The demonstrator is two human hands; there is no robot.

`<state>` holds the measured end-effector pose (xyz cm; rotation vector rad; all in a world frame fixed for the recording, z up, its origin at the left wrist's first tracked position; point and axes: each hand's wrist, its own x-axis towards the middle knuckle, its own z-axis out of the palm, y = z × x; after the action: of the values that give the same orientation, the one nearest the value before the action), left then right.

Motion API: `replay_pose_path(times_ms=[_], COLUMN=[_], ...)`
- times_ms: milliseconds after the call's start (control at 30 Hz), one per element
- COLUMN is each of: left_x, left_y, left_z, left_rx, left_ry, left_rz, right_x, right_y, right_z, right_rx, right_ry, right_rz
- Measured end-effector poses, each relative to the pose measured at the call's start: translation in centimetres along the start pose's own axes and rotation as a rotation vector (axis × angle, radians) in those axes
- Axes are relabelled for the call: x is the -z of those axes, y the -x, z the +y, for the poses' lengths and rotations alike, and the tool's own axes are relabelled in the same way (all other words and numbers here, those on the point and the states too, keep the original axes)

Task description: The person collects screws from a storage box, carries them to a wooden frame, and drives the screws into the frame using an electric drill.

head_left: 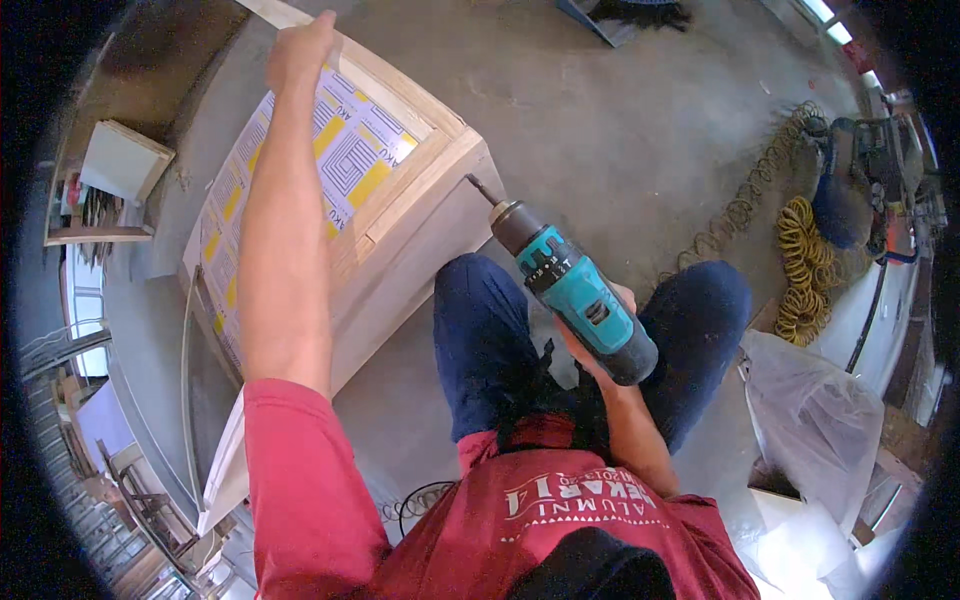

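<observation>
This is a woodworking shop, rough and busy. The bare concrete floor [620, 110] is dusty and scuffed, and an unfinished wooden cabinet frame [400, 200] of pale raw timber lies on it, backed with a patterned yellow-and-white panel [350, 150]. A teal cordless drill [575, 290] is in use against its corner. Coiled yellow air hose [805, 260] lies by a blue compressor [840, 205] at the right. Loose boards [125, 160] are stacked on a shelf at the left, and plastic sheeting [815, 420] is heaped near the floor's right edge.
</observation>
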<state>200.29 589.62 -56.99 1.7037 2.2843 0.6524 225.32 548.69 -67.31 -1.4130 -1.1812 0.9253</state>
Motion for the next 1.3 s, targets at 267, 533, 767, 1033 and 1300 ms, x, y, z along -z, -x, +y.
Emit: replay_pose_path(times_ms=[267,533,767,1033,1300], left_x=[-1.0,-0.4,-0.7,0.3,9.6], left_y=[-0.8,-0.1,-0.1,-3.9,22.7], left_z=[-0.5,-0.2,-0.3,-4.2,3.8], left_rx=[-0.033,-0.031,-0.016,-0.076,-0.797], left_ry=[-0.027,0.012,-0.003,0.038,0.459], left_rz=[0.037,-0.030,0.020,-0.069,0.194], right_x=[-0.1,-0.2,-0.4,2.2,3.1], right_y=[-0.6,-1.6,-1.5,4.2,8.0], right_z=[1.7,-0.1,-0.4,1.0,7.1], right_rx=[-0.001,0.122,0.118,0.238,-0.406], right_ry=[0.011,0.165,0.023,0.241,0.152], right_rz=[-0.026,-0.022,-0.021,0.105,0.426])
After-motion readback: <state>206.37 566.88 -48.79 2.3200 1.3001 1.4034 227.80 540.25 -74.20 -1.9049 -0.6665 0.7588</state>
